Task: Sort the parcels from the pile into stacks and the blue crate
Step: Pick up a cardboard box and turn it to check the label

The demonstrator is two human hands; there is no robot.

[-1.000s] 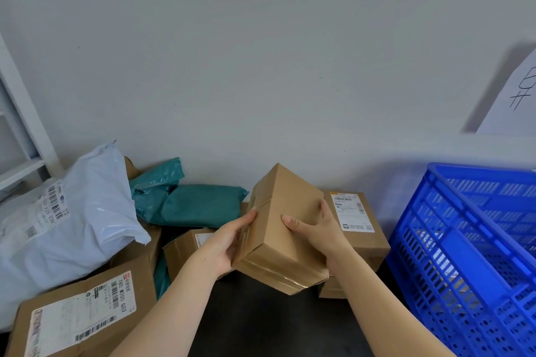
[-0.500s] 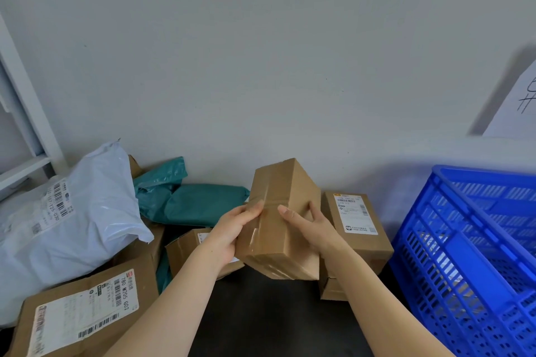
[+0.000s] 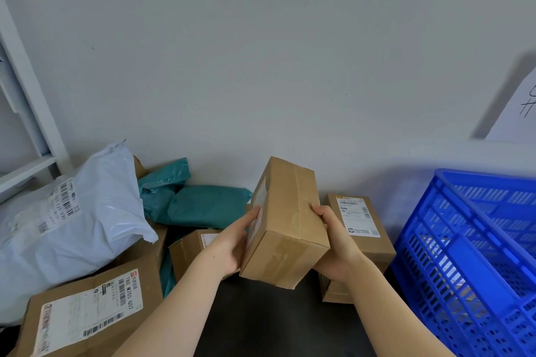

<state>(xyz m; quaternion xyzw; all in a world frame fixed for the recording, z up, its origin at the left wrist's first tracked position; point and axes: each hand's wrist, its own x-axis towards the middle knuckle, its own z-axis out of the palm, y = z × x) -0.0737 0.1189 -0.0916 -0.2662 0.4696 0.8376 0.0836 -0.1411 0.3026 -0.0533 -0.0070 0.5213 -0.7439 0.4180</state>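
**Parcel held between pile and crate**

The pile [image 3: 87,240] lies at left. The left hand [image 3: 232,243] grips the left long face of the brown box [image 3: 285,220], and the right hand [image 3: 338,249] curls its fingers [image 3: 320,210] round the right edge. The box hangs above the dark bench [image 3: 261,324], its long axis running away from the person and tilted up toward the wall. The labelled stack [image 3: 359,229] and the blue crate [image 3: 464,255] lie rightward, nearer the right hand

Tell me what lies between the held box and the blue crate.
Head view: the right hand gripping the held box, then a labelled brown box stacked on another, beside the blue crate.
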